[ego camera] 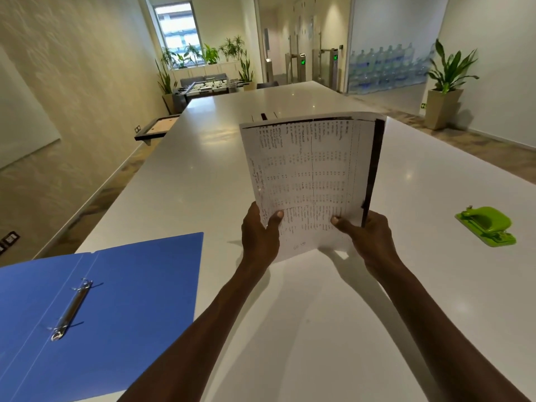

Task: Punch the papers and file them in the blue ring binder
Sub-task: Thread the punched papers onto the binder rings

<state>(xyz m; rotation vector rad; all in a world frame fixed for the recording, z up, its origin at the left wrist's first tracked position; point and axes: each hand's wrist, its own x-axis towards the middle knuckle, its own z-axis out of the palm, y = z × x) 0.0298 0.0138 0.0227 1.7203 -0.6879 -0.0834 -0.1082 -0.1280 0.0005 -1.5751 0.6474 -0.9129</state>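
Above the table (319, 314), both hands, left (259, 236) and right (368, 239), are gripping the papers (310, 175) upright, seemingly already punched; the blue binder (101, 309) is lying open, holding nothing.

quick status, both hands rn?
Left hand: grips the stack of papers at its lower left edge.
Right hand: grips the same stack, lower right.

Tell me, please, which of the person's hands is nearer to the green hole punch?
Right. The right hand holds the papers toward the green hole punch; the left hand grips their far side.
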